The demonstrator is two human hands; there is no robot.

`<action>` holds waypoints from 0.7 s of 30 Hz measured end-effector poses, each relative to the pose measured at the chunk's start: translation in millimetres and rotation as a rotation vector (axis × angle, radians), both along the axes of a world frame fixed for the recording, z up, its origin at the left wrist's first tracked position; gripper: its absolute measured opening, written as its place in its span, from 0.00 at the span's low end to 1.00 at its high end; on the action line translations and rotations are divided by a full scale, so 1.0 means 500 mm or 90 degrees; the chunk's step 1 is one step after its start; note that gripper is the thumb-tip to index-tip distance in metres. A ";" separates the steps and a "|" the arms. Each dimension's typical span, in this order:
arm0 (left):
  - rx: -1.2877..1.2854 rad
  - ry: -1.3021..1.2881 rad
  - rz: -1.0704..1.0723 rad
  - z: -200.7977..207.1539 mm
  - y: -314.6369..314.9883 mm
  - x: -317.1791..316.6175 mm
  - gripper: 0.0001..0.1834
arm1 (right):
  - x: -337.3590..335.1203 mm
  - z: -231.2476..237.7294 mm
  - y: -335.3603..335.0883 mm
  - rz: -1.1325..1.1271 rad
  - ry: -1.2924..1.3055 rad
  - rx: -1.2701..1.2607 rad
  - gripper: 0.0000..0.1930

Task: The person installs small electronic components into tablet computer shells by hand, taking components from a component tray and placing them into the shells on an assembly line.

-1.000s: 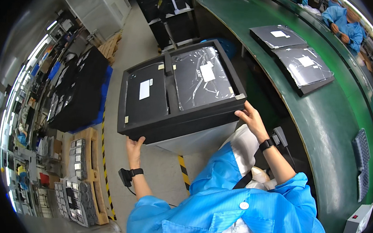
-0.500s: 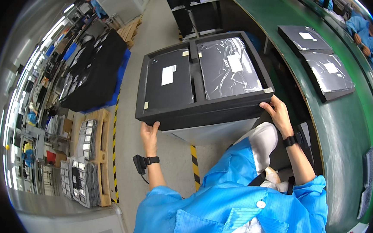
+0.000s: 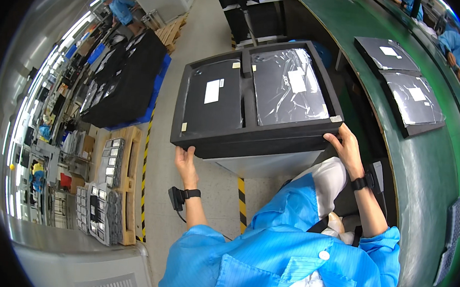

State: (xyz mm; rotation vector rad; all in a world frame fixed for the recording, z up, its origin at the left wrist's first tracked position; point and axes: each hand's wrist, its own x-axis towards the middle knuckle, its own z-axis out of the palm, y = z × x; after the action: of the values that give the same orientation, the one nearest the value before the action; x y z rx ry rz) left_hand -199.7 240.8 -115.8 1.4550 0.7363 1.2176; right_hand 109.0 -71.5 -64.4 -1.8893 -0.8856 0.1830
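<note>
A black foam tray (image 3: 262, 138) holds two flat dark panels in separate bays. The left panel (image 3: 213, 115) carries a white label; the right panel (image 3: 273, 101) is covered in shiny, creased clear film. My left hand (image 3: 186, 167) grips the tray's near left corner, thumb up against the front wall and fingers partly hidden beneath. At the near right corner, my right hand (image 3: 347, 151) has its thumb on the front wall and its fingers wrapped round the side. Under the tray shows a light grey box-like support (image 3: 266, 164).
A green workbench (image 3: 415, 167) runs along my right, bearing two film-covered panels (image 3: 412, 97) on black foam. At left, black foam stacks (image 3: 132, 88) stand on a blue pallet, with a wooden pallet (image 3: 128, 189) nearer. Yellow-black tape (image 3: 242, 203) marks the floor. Co-workers sit across the bench.
The view has shifted slightly, so the surroundings appear further right. Both hands keep their hold on the tray's near corners; little or no tray motion shows.
</note>
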 end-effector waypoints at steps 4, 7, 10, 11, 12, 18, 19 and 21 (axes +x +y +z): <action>-0.005 0.025 -0.008 -0.038 0.042 -0.054 0.13 | -0.001 -0.005 0.010 0.000 -0.068 -0.004 0.18; -0.036 -0.027 0.012 -0.013 0.010 0.001 0.13 | 0.012 -0.032 0.002 -0.037 -0.060 -0.003 0.16; -0.071 -0.093 -0.071 -0.021 0.026 -0.036 0.19 | 0.014 -0.021 0.002 -0.005 -0.027 -0.013 0.21; -0.052 -0.127 -0.073 -0.025 0.034 -0.032 0.26 | 0.013 -0.012 0.003 -0.006 -0.029 -0.013 0.21; -0.051 -0.129 -0.075 -0.024 0.042 -0.039 0.26 | 0.013 -0.001 0.005 0.031 0.063 0.007 0.25; -0.033 -0.062 -0.048 -0.011 0.060 -0.035 0.27 | -0.003 -0.004 0.033 0.034 0.171 0.221 0.39; -0.024 -0.039 -0.033 -0.010 0.064 -0.034 0.26 | -0.003 -0.008 0.034 0.027 0.161 0.218 0.38; -0.015 -0.017 -0.015 -0.003 0.064 -0.034 0.25 | -0.006 -0.009 0.037 0.002 0.138 0.196 0.38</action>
State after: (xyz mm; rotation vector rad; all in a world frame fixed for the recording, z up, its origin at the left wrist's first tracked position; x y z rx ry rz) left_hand -216.7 272.8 -117.2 1.4214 0.7110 1.2045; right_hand 105.8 -52.9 -69.0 -1.5491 -0.7245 0.2339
